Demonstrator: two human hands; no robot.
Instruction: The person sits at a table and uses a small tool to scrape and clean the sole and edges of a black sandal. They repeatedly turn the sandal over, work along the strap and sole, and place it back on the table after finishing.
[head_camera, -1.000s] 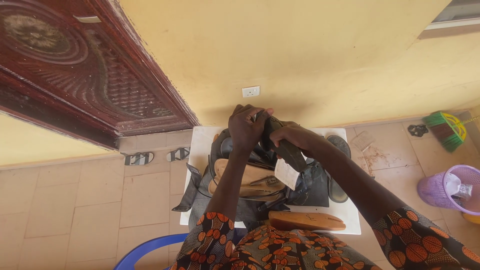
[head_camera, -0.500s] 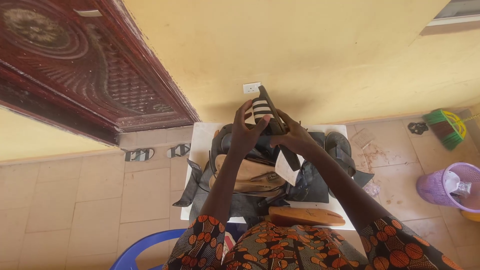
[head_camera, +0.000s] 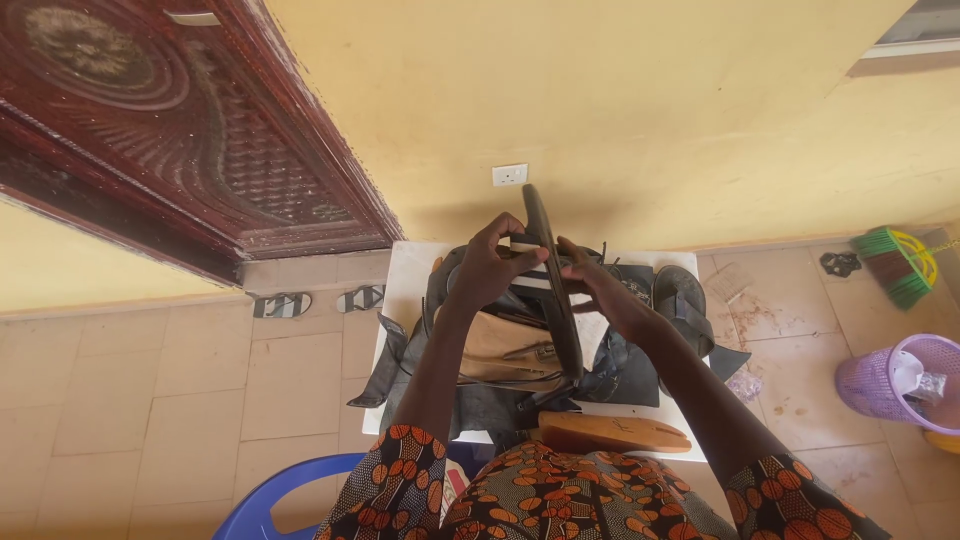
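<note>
Both hands meet on a dark sandal sole (head_camera: 553, 290), held on edge so that it stands nearly upright above the table (head_camera: 410, 280). Left hand (head_camera: 492, 268) is closed around the sole's upper part from the left side, the fingers (head_camera: 520, 252) wrapped across a pale strap on it. Right hand (head_camera: 600, 285) grips the same sole from the right, at about the same height, with the fingertips pressed against its face; the two hands are just beside each other with the sole between them. The sole's top end rises past both hands toward the yellow wall, and its lower end runs down toward the person's body.

Under the hands lies a heap of dark leather pieces (head_camera: 625, 370) spread over the white table, some hanging off its left edge. Just below the left hand sits a tan bag-like piece (head_camera: 505, 350) with a buckle. Near the right wrist, on its far side, lies another dark sandal (head_camera: 680, 295). Close to the body, below both forearms, a wooden shoe last (head_camera: 615, 433) rests on the table's near edge.

Well away to the right of the right hand stand a purple basket (head_camera: 895, 385) and a green broom (head_camera: 895, 262) on the tiled floor. Left of the left hand, a pair of slippers (head_camera: 318, 300) lies by the carved door (head_camera: 150, 130). A wall socket (head_camera: 509, 175) sits beyond the hands. A blue chair (head_camera: 285, 500) edge shows beside the left elbow.
</note>
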